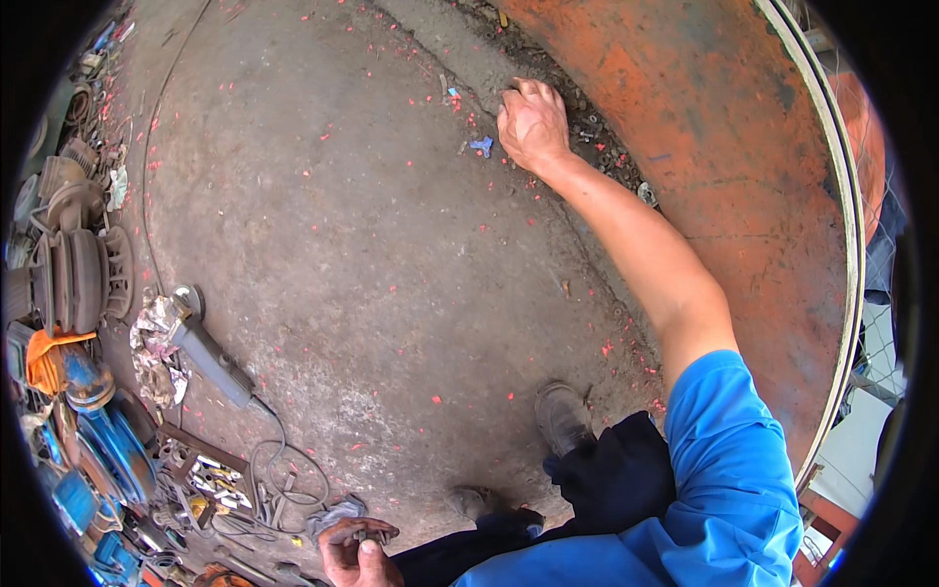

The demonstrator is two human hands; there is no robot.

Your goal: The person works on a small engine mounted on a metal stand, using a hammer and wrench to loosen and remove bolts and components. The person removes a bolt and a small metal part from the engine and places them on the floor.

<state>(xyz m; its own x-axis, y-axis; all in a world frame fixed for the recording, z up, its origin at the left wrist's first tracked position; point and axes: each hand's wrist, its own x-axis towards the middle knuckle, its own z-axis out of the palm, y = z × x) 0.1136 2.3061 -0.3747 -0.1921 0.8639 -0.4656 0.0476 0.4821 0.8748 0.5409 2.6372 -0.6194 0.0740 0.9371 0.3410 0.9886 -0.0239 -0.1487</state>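
My right hand [534,119] reaches far out to the strip of dirt and small debris [599,137] along the foot of a large orange-brown metal panel [724,196]. Its fingers are curled downward, and the tips are hidden, so whatever they pinch cannot be seen. A blue scrap [481,147] lies on the floor just left of that hand. At the bottom, close to my body, my left hand [360,560] is closed, with a small dark piece [368,535] between thumb and fingers.
An angle grinder [210,357] with a trailing cord lies on the concrete floor [323,225] at left. Beyond it are piled motor parts [73,264], an orange cloth [51,360] and a box of small metal pieces [215,479]. Red flecks dot the floor around my shoes [565,416].
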